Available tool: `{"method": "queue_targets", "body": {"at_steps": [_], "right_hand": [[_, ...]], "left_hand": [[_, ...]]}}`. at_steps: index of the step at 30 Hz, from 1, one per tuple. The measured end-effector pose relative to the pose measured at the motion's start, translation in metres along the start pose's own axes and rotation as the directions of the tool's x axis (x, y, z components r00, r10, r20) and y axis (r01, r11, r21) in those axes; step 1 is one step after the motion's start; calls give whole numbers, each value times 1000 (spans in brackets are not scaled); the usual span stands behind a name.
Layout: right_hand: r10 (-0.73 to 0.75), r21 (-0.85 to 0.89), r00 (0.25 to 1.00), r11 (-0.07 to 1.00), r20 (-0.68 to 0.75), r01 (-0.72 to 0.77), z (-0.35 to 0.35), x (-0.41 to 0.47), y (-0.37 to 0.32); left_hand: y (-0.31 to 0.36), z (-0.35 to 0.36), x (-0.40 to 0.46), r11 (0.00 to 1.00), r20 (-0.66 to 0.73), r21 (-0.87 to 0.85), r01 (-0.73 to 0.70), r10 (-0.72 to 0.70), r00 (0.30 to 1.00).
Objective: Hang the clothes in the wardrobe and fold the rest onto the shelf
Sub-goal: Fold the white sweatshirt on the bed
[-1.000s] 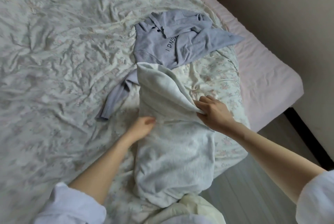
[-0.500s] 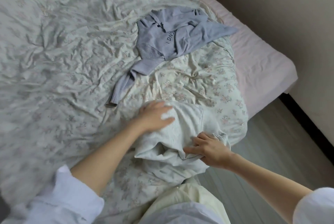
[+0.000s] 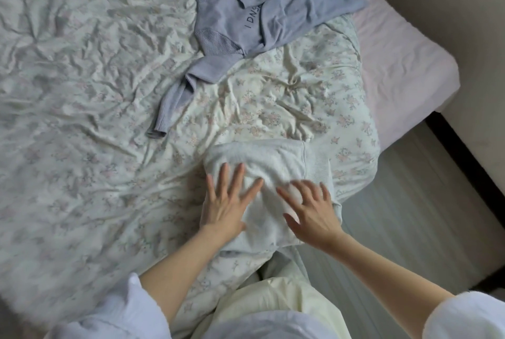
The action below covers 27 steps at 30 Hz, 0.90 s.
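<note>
- The white sweatshirt [image 3: 269, 172] is soft, fleecy cotton, folded into a thick, roughly square bundle with a ribbed band along its right side.
- It lies on the near corner of the bed, on a crumpled floral duvet [image 3: 287, 109] full of fine creases.
- The left hand [image 3: 228, 202] lies flat on the bundle's left half, fingers straight and spread wide, pinching nothing.
- The right hand [image 3: 308, 208] lies flat on the bundle's near right part, fingers also spread and somewhat blurred; it holds nothing.
- The two hands sit side by side, close but not touching, with bare white cloth between them.
- A lavender knit sweater [image 3: 254, 16] with ribbed cuffs and dark lettering sprawls unfolded farther up the bed, well apart from the bundle, one sleeve trailing toward the left.
- The bundle's right edge is near the duvet's edge, which hangs over the side of the pink mattress [image 3: 404, 46]; beyond it is pale floor [image 3: 410, 215].
- Left of the bundle the duvet stretches wide.
</note>
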State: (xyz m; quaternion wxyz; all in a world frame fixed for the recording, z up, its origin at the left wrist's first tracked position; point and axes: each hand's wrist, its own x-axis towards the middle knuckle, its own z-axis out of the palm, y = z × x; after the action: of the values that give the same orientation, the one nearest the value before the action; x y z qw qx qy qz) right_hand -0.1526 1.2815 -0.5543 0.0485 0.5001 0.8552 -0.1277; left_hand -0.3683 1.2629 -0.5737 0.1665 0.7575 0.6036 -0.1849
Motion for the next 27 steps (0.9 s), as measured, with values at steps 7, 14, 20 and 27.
{"method": "queue_targets", "body": {"at_steps": [7, 14, 20, 27], "right_hand": [[172, 99, 856, 963, 488, -250, 40, 18, 25], [162, 291, 834, 888, 528, -356, 43, 15, 45], [291, 172, 759, 868, 582, -465, 44, 18, 30], [338, 165, 759, 850, 556, -500, 40, 29, 24]], "left_hand": [[-37, 31, -1, 988, 95, -146, 50, -36, 995], [-23, -2, 27, 911, -476, -412, 3, -218, 852], [-34, -54, 105, 989, 276, -121, 87, -51, 960], [-45, -76, 166, 944, 659, -297, 141, 96, 746]]}}
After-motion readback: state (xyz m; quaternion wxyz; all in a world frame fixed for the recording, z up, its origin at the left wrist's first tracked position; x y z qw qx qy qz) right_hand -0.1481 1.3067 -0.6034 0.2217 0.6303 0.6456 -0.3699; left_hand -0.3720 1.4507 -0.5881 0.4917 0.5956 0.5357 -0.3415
